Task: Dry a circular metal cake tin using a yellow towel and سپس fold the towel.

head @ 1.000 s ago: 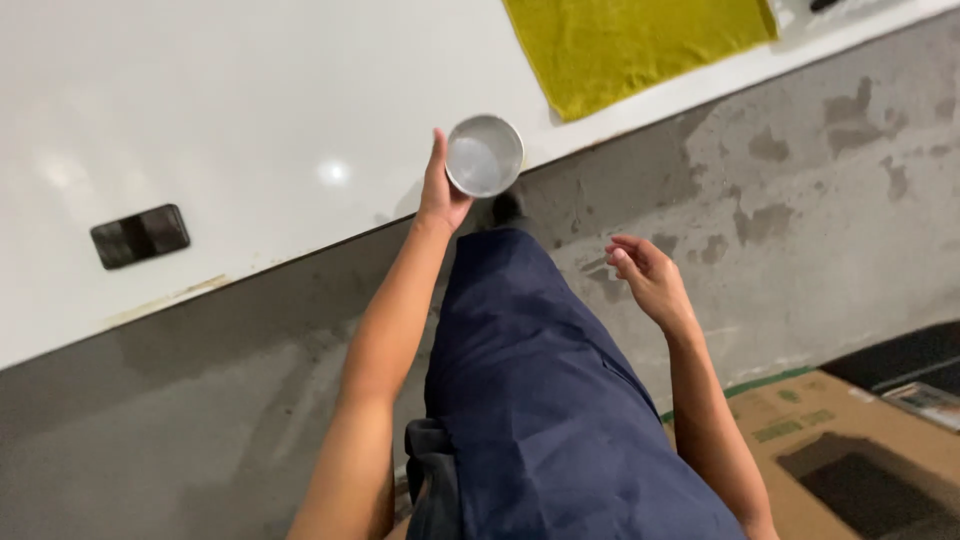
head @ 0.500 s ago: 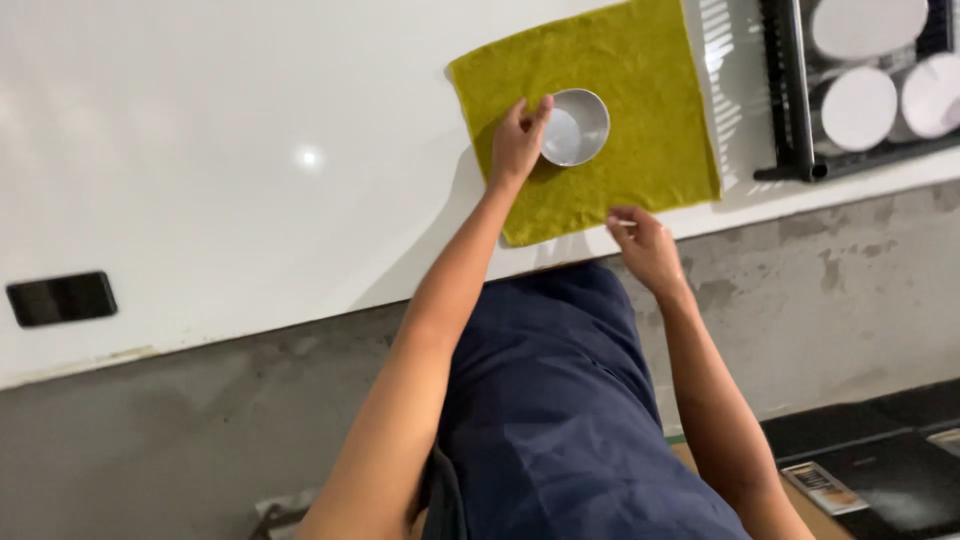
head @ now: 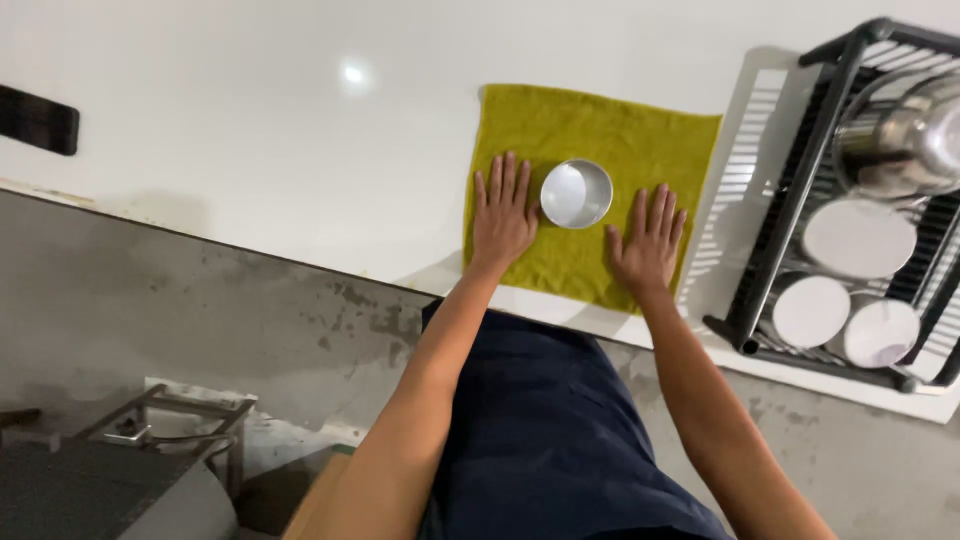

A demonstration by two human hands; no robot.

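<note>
Navy cloth (head: 560,440) covers the person's lap nearest the camera. Beyond it, both hands lie flat with fingers spread on an olive-yellow towel (head: 590,125) on the white counter (head: 250,130): the left hand (head: 503,215) and the right hand (head: 648,242) flank a small round metal bowl (head: 576,193), the left thumb just beside its rim. Farther right, a black dish rack (head: 800,190) holds white plates (head: 858,238) and a steel pot (head: 905,140). A black rectangle (head: 38,118) sits far left.

White glossy counter (head: 250,150), ceiling light reflection (head: 352,73) on surface. Black rectangular object (head: 38,119) at far left of counter. Black dish rack (head: 850,190) at right, holding steel pot and round plates. Grey stained concrete floor (head: 200,310) below. Metal frame (head: 170,420) bottom left.
</note>
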